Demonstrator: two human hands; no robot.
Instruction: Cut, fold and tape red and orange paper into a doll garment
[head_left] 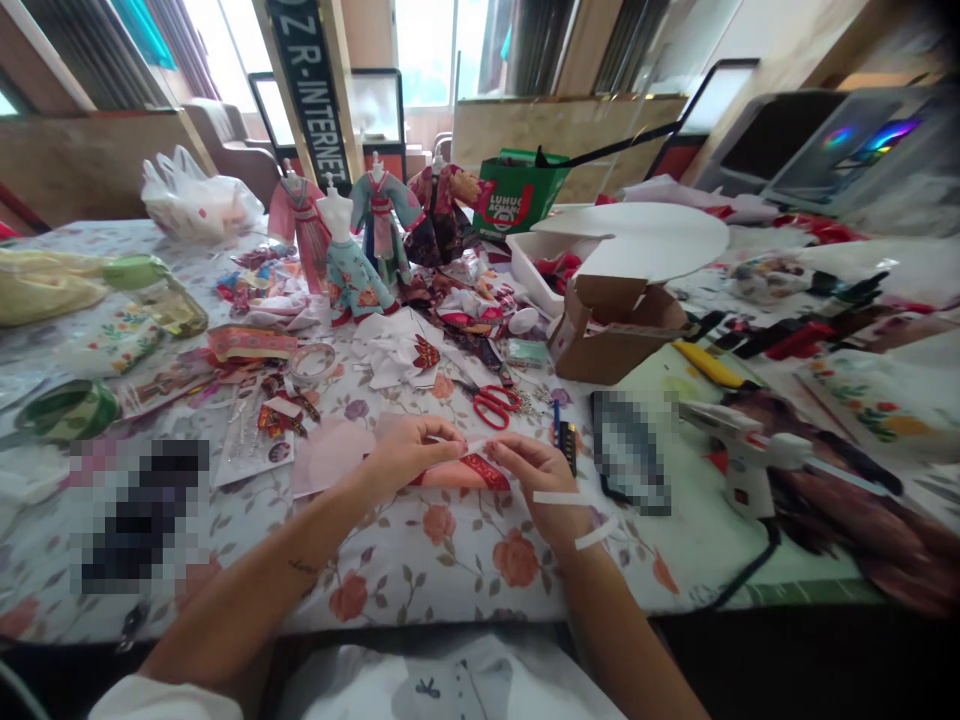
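My left hand [405, 448] and my right hand [541, 476] meet over the near middle of the table. Both are closed in a pinch, with a small whitish strip [475, 449] stretched between the fingertips. Right below the fingers lies a red and peach piece of fabric [466, 473], partly covered by the hands. Two white strips of tape [561, 498] cling to the back of my right hand and wrist, their ends sticking out. Pale pink sheets [330, 452] rest beside my left hand. Just beyond the hands are red-handled scissors [495, 405].
Small dressed mannequins [379, 215] stand at the back among fabric scraps. A cardboard box [619, 330] sits right of centre. A hot glue gun [742, 455] stands at right, its cable running to the table edge. Tape rolls [311, 362] and a blurred-out dark object [142, 520] lie left.
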